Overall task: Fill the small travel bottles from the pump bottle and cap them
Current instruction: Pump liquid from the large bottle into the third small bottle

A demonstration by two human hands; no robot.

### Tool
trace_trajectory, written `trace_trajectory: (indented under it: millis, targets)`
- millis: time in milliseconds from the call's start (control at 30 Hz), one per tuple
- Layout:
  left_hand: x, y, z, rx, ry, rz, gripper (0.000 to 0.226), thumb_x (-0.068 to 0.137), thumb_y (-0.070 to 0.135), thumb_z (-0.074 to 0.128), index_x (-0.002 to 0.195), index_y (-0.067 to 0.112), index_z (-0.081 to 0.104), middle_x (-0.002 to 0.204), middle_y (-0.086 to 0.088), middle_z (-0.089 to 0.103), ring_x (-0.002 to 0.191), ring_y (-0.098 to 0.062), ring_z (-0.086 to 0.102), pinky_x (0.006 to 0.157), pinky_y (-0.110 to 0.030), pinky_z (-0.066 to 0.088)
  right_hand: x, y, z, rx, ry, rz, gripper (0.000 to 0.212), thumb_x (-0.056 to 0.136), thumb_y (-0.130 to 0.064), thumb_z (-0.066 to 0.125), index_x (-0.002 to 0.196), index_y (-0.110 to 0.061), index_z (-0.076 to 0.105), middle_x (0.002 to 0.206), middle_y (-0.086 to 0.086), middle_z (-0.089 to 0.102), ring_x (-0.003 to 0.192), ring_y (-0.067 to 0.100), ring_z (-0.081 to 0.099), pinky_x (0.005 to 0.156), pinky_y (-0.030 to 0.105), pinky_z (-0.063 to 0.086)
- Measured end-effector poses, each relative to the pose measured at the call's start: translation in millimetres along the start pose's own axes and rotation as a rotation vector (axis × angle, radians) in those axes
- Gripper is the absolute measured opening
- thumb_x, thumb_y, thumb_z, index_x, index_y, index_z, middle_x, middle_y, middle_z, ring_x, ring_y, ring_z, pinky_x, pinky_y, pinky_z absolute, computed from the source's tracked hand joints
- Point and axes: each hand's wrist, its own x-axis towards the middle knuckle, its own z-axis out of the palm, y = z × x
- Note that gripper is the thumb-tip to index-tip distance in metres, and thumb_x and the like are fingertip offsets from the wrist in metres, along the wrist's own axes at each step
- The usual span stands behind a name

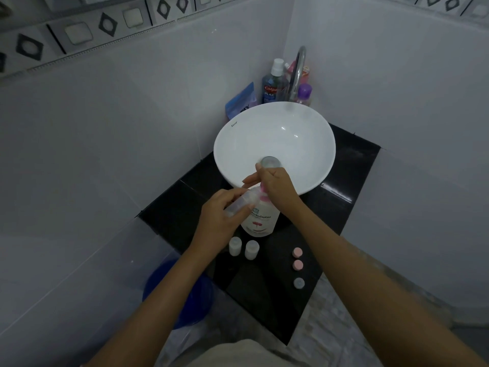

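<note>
Centre of the frame: white pump bottle (262, 221) with a pink pump head, upright on the black tabletop (352, 192), just below the white basin (275, 144)

Left hand (219, 221), fingers curled round a clear travel bottle (239, 205), tilted with its mouth up against the pump spout

Right hand (277, 186) on top of the pump head, fingers bent over it and pressing down, forefinger stretched toward the left

Just below the pump bottle, near the left wrist: two small open bottles (243, 247), upright side by side, whitish inside

Lower right of the tabletop: two pink caps (297, 258) in a column, a grey-blue cap (299, 282) beneath them, all well apart from the bottles

Upper centre, behind the basin: chrome tap (297, 72), blue mouthwash bottle (272, 86), purple-capped bottle (304, 94), blue pouch (242, 100) leaning on the wall

Lower left, beside the tabletop on the floor: blue bucket (182, 295), partly hidden by the left forearm
</note>
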Motion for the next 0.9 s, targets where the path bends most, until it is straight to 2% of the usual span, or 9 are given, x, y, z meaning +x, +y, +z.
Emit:
trace_trajectory:
  millis: [100,233,367,500,600,667,733,800,900]
  targets:
    - [0.6,-0.8,-0.4,-0.012,-0.029,-0.03,0.028,0.084,0.028,0.066,0.112,0.023,0.065,0.103,-0.001,0.064,0.09,0.0,0.059,0.073,-0.009,0.048,-1.4,0.6,-0.4,-0.016,-0.037,0.023,0.046,0.099,-0.029,0.04,0.086,0.0,0.074,0.081,0.008,0.071,0.075,0.01,0.059,0.058,0.013,0.048]
    - [1.8,5.4,-4.6,-0.017,-0.033,-0.008,0.03,0.084,0.03,0.065,0.113,0.025,0.064,0.104,0.002,0.063,0.094,0.001,0.059,0.076,-0.014,0.049,0.7,-9.8,-9.6,-0.034,-0.059,-0.051,0.045,0.098,-0.032,0.042,0.084,-0.005,0.075,0.081,0.003,0.074,0.088,0.011,0.066,0.082,0.015,0.044]
    - [3.8,7.0,-6.3,-0.011,-0.04,0.002,0.034,0.084,0.033,0.065,0.117,0.023,0.063,0.104,0.007,0.063,0.096,0.003,0.059,0.076,-0.011,0.049,-1.5,-13.7,-8.5,-0.041,-0.023,-0.078,0.046,0.099,-0.028,0.039,0.084,-0.003,0.075,0.073,-0.005,0.07,0.07,-0.008,0.061,0.068,-0.002,0.038]
    - [4.4,4.5,-3.5,-0.033,-0.057,-0.011,0.027,0.085,0.031,0.065,0.111,0.03,0.063,0.102,0.006,0.063,0.094,0.005,0.058,0.075,-0.006,0.047,-3.9,-10.4,-4.0,-0.054,-0.009,-0.026,0.047,0.1,-0.027,0.037,0.086,-0.001,0.074,0.074,-0.004,0.068,0.071,0.004,0.057,0.063,0.014,0.043]
    - [3.3,2.7,-1.1,-0.035,-0.072,-0.039,0.025,0.085,0.031,0.065,0.111,0.029,0.063,0.101,0.005,0.062,0.093,0.004,0.058,0.073,-0.008,0.047,-6.2,-3.5,-0.2,-0.007,-0.013,0.021,0.047,0.1,-0.028,0.038,0.086,0.001,0.073,0.074,-0.003,0.068,0.072,0.005,0.056,0.058,0.017,0.043]
    - [3.2,3.5,-2.0,-0.041,-0.074,-0.042,0.025,0.085,0.032,0.064,0.11,0.031,0.063,0.102,0.005,0.062,0.093,0.004,0.058,0.073,-0.008,0.048,-6.0,-5.0,-1.8,-0.04,-0.019,0.012,0.048,0.099,-0.029,0.039,0.086,0.0,0.074,0.075,-0.001,0.069,0.075,0.009,0.058,0.058,0.016,0.045]
    - [3.6,6.1,-4.1,-0.046,-0.066,-0.027,0.027,0.085,0.033,0.064,0.112,0.029,0.063,0.102,0.006,0.062,0.093,0.004,0.058,0.075,-0.007,0.047,-3.9,-9.9,-5.9,-0.061,-0.027,-0.028,0.047,0.099,-0.03,0.04,0.087,-0.001,0.075,0.082,0.006,0.073,0.083,0.015,0.063,0.068,0.014,0.046]
    - [4.4,9.3,-6.2,-0.038,-0.051,-0.003,0.03,0.085,0.034,0.064,0.114,0.026,0.064,0.102,0.007,0.062,0.093,0.004,0.058,0.075,-0.006,0.047,-2.8,-13.9,-9.1,-0.047,-0.036,-0.08,0.046,0.099,-0.029,0.04,0.088,-0.001,0.075,0.087,0.01,0.074,0.083,0.009,0.065,0.076,0.01,0.045]
    - [5.0,12.1,-7.6,-0.043,-0.046,0.01,0.027,0.084,0.034,0.065,0.111,0.027,0.064,0.099,0.007,0.062,0.091,0.006,0.058,0.073,-0.005,0.046,-4.0,-15.6,-6.6,-0.038,-0.007,-0.097,0.045,0.099,-0.027,0.039,0.088,-0.001,0.074,0.083,0.009,0.073,0.074,0.003,0.063,0.071,0.005,0.043]
